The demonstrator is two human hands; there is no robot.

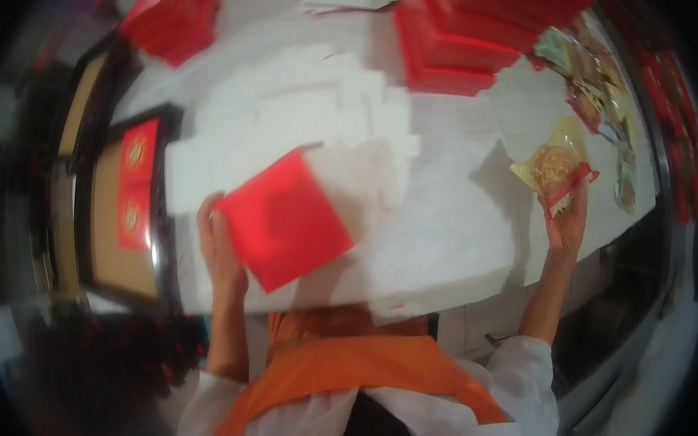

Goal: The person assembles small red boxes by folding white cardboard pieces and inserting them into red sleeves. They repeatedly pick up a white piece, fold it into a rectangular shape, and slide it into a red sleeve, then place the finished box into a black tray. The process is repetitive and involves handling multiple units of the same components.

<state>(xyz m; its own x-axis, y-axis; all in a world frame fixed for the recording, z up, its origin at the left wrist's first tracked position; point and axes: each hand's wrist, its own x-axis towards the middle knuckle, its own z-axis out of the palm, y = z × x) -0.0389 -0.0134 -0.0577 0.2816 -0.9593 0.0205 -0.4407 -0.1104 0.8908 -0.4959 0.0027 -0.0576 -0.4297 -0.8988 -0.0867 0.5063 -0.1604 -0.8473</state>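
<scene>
The square red piece (289, 224) looks like smooth, matt card. Near the right edge of the table (456, 232), the packet (567, 135) is glossy, yellowish see-through plastic over rough, bumpy contents (552, 162). Red boxes (455, 55) toward the far edge look smooth, faintly shiny; by the left edge, the tray (104, 219) has a glossy dark rim and matt brown bottom.

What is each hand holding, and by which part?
Left hand: the red square, near its left corner. Right hand: the yellow-and-red packet, by its lower red edge.
</scene>
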